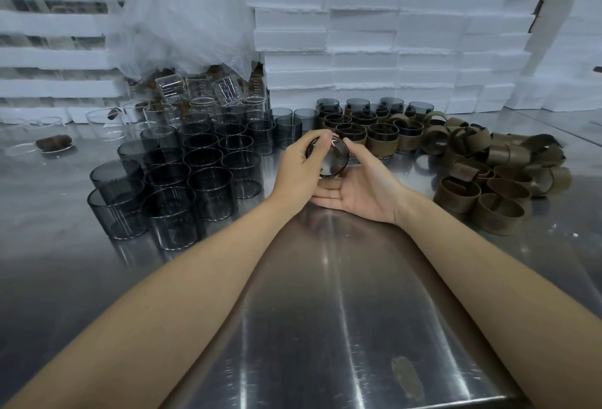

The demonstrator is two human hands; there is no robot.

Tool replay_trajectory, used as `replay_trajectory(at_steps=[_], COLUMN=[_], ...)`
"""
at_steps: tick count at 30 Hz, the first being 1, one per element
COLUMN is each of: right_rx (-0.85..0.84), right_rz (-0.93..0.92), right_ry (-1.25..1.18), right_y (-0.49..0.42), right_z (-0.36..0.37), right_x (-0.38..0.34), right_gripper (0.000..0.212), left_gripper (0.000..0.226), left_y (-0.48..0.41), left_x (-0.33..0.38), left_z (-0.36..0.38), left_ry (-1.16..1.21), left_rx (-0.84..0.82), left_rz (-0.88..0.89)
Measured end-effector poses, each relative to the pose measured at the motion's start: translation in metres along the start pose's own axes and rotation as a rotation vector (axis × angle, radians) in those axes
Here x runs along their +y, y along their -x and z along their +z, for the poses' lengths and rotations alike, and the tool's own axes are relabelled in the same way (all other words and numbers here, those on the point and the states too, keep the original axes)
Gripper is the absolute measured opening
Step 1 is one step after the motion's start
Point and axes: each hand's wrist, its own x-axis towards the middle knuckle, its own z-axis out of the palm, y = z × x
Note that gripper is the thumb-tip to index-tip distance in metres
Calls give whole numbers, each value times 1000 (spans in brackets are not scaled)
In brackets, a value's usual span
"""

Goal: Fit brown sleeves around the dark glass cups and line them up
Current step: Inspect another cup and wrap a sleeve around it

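**Both hands on one bare dark cup, mid-table**

A steel table (325,311) fills the lower view, and both forearms reach across it. Stacked white foam blocks (391,34) wall off the back, with a crumpled sheet of clear plastic wrap (182,17) draped beside them at back left.

On the left of the table stands a tight cluster of bare dark cups (202,161), upright and unsleeved, packed rim to rim. Clear glassware (104,122) lies and stands behind and to the left of them. On the right sprawls a loose heap of brown sleeves (498,180), some on edge, some tipped over. Between these two groups, against the foam, stand the sleeved cups (381,138) in close rows, each with a brown band around its body.

In front of those rows, the held cup (334,161) is lifted off the table, tipped so that one round end faces the camera, with no sleeve on it. The left hand (298,171) grips it from the left, fingers curled over its upper edge. The right hand (361,190) lies palm up beneath, its fingers running under the left hand and its thumb hooked against the cup's right side. The two hands touch.
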Motion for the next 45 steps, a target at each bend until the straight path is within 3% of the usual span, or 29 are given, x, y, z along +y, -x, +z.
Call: replay_trajectory(at_steps=[3, 6, 10, 15, 21, 28, 31, 34, 38, 42, 44, 45], right_rx=[2, 23, 29, -17, -49, -32, 108, 358, 646, 691, 734, 736], right_rz=[14, 31, 18, 3, 32, -37, -150, -339, -567, -660, -660, -631], right_ry=[38, 44, 42, 64, 68, 174, 154, 303, 792, 851, 1007, 1099], right_y=[1, 1, 0, 1, -1, 3, -1, -3, -2, -5, -5, -5], right_z=[1, 0, -1, -2, -5, 3, 9, 9, -3, -9, -8, -7], right_x=[-1, -1, -1, 0, 0, 3, 6, 8, 7, 8, 8, 10], right_gripper=[71, 73, 73, 71, 70, 54, 40, 53, 53, 5, 12, 28], left_gripper=[41, 47, 20, 30, 7, 41, 42, 37, 49, 50, 51, 52], left_y=[-1, -2, -1, 1, -1, -4, -7, -1, 7, 15, 18, 19], left_x=[-1, -1, 0, 0, 4, 3, -2, -3, 4, 5, 8, 9], left_z=[0, -2, -3, -5, -4, -4, -7, -3, 1, 8, 12, 12], left_ry=[40, 69, 41, 17, 10, 134, 205, 104, -34, -648, -788, -822], left_rx=[13, 0, -80, -80, -32, 63, -17, -105, -174, -402, -371, -351], left_rz=[-13, -45, -75, -26, -33, -128, -182, -78, 85, 454, 468, 457])
